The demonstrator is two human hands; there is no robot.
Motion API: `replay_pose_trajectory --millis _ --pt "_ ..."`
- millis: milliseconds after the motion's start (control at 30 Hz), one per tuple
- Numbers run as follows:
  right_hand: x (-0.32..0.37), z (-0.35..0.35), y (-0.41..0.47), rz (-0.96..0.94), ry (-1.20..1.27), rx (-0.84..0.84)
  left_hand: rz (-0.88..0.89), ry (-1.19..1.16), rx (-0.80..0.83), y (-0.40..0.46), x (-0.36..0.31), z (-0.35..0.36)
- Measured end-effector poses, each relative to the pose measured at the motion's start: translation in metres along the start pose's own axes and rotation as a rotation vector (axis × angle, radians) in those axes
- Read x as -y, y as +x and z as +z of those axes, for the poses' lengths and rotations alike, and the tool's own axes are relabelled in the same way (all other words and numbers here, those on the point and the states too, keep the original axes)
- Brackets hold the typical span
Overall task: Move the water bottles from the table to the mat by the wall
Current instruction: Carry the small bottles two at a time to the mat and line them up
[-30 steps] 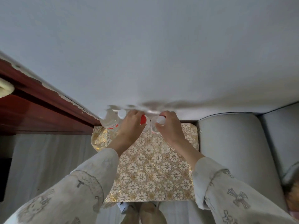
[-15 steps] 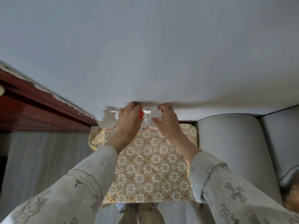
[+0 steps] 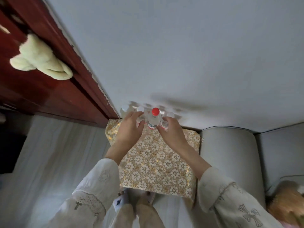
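A gold mat [image 3: 158,163] with a white flower pattern lies on the floor against the white wall. Several clear water bottles stand in a row at its far edge. A red-capped bottle [image 3: 154,120] stands upright in the middle. White-capped bottles stand on either side of it, one far left [image 3: 124,109] and one on the right [image 3: 166,122]. My left hand [image 3: 130,130] hovers just left of the red-capped bottle with fingers spread, holding nothing. My right hand [image 3: 172,132] is just right of it, fingertips at the right white-capped bottle, with no clear grip.
A dark red wooden door [image 3: 41,76] stands at the left, with a pale green towel [image 3: 41,58] hanging on it. A grey sofa [image 3: 230,158] borders the mat on the right. My feet in slippers [image 3: 134,199] are at the mat's near edge.
Both hands have let go of the bottle tops and drawn back toward me. The red-capped bottle now stands free between them. The camera has tilted, showing more of the door.
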State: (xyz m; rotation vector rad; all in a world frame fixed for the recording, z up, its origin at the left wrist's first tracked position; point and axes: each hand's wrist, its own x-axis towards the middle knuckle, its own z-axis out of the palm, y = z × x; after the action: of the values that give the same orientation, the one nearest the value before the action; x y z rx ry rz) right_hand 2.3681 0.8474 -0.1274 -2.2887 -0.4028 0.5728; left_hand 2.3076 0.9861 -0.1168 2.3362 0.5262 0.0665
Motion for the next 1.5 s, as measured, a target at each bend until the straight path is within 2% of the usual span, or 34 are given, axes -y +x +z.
replay_pose_trajectory --millis 133,233,333,433,667,900,1100,1200,1500 --pt "0.055 0.007 -0.040 -0.149 0.044 0.091 -0.154 -0.169 -0.157 -0.060 0.007 -0.050" --pt "0.093 0.025 -0.071 -0.255 -0.009 0.182 -0.267 -0.261 -0.256 -0.121 0.022 -0.085" --pt "0.125 0.052 -0.108 -0.358 -0.065 0.284 -0.350 -0.274 -0.333 -0.194 0.041 -0.118" --pt "0.161 0.087 -0.156 -0.482 -0.092 0.385 -0.444 -0.280 -0.486 -0.274 0.061 -0.150" --pt "0.247 0.190 -0.319 -0.846 -0.111 0.617 -0.601 -0.267 -0.796 -0.487 0.102 -0.204" --pt "0.296 0.297 -0.516 -1.158 -0.178 1.039 -0.919 -0.295 -1.205 -0.717 0.107 -0.206" --pt "0.324 0.365 -0.683 -1.382 -0.154 1.413 -1.158 -0.259 -1.554 -0.877 0.088 -0.204" --pt "0.340 0.395 -0.765 -1.499 -0.149 1.601 -1.276 -0.224 -1.731 -0.945 0.080 -0.208" --pt "0.367 0.467 -0.970 -1.724 -0.054 1.960 -1.594 -0.168 -2.106 -1.078 0.071 -0.201"
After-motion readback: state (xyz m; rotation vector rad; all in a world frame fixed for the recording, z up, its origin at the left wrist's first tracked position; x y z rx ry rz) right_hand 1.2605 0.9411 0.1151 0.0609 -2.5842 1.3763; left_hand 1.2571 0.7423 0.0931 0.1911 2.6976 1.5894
